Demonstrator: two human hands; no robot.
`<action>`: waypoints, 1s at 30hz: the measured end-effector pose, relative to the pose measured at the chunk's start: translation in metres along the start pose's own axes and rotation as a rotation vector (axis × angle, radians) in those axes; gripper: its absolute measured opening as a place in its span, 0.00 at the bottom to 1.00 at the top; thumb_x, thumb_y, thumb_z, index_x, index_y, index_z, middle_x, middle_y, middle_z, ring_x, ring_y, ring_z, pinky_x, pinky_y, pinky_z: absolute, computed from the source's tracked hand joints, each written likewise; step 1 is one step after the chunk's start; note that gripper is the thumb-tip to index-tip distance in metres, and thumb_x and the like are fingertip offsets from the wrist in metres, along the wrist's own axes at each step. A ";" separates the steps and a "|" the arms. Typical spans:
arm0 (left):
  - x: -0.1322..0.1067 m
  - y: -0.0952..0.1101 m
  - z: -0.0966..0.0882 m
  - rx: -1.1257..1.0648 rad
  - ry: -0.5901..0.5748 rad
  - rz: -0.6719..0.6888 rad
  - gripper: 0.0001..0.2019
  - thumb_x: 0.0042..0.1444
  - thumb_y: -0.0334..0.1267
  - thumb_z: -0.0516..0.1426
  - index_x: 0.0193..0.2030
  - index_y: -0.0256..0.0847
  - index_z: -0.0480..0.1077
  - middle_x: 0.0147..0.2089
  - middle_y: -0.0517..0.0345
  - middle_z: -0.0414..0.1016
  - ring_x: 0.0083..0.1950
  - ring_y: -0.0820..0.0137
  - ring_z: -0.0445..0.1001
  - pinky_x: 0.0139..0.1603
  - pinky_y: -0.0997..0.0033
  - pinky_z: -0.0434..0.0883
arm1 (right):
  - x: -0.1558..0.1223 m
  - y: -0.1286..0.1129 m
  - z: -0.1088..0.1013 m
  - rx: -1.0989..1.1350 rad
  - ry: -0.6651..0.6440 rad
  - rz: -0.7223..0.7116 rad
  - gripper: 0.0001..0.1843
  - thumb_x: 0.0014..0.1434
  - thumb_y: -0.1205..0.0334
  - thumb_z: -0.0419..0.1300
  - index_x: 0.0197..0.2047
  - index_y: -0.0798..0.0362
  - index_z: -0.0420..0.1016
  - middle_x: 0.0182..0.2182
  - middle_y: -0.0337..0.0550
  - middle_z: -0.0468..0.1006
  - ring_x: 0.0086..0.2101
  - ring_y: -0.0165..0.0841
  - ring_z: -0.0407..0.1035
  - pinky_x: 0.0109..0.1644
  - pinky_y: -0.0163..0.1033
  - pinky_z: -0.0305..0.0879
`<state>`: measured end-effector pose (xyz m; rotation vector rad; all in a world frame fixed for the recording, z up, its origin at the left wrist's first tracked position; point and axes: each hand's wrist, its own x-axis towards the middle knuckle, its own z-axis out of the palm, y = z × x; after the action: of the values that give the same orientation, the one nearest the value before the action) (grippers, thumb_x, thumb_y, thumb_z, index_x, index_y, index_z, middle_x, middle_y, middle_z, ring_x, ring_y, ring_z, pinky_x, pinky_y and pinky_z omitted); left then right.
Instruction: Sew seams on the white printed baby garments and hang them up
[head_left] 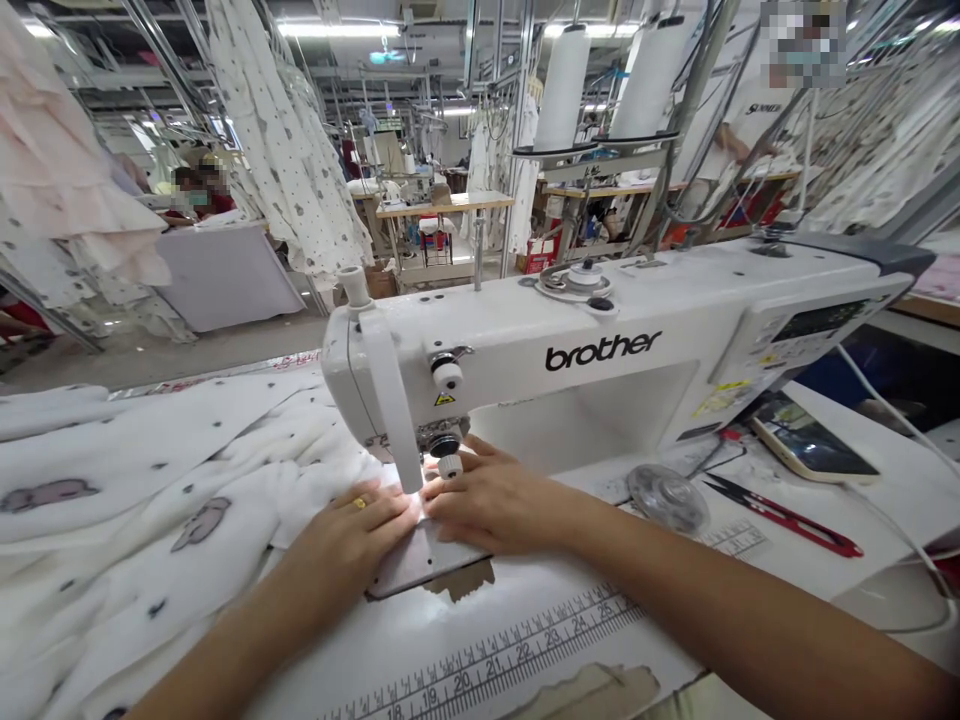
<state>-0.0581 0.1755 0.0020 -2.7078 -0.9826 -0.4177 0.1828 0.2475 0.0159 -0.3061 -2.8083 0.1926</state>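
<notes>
A white Brother sewing machine stands on the table in front of me. White fabric printed with grey animals lies heaped to its left and runs under the needle. My left hand, with a ring on one finger, lies flat on the fabric just left of the presser foot. My right hand rests flat on the plate right of the foot, fingertips at the needle. Both hands have their fingers stretched out and press the cloth down.
Red-handled thread snips, a phone and a clear round bobbin case lie on the table to the right. A ruler strip runs along the front edge. Garments hang overhead; other people sit and stand at benches behind.
</notes>
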 end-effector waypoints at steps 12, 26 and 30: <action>0.001 -0.001 -0.003 0.010 -0.067 -0.028 0.18 0.66 0.25 0.45 0.56 0.36 0.70 0.54 0.50 0.76 0.55 0.62 0.73 0.55 0.59 0.71 | 0.001 -0.007 0.006 -0.026 0.005 -0.020 0.12 0.70 0.59 0.53 0.51 0.54 0.72 0.49 0.42 0.77 0.47 0.34 0.68 0.58 0.42 0.53; -0.002 -0.006 0.007 -0.033 0.011 -0.089 0.18 0.66 0.27 0.46 0.58 0.38 0.68 0.54 0.48 0.75 0.55 0.62 0.73 0.54 0.58 0.73 | 0.004 -0.008 0.006 -0.087 0.026 0.077 0.08 0.69 0.61 0.54 0.45 0.53 0.72 0.37 0.38 0.79 0.41 0.35 0.67 0.60 0.43 0.49; -0.003 -0.006 0.008 -0.084 0.028 -0.120 0.18 0.67 0.27 0.45 0.59 0.40 0.67 0.55 0.49 0.74 0.55 0.63 0.73 0.55 0.58 0.73 | 0.004 -0.008 0.006 -0.063 0.038 0.087 0.07 0.69 0.60 0.55 0.45 0.53 0.72 0.36 0.37 0.79 0.42 0.35 0.67 0.61 0.43 0.47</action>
<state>-0.0631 0.1806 -0.0054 -2.7176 -1.1490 -0.5288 0.1755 0.2405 0.0124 -0.4423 -2.7692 0.1166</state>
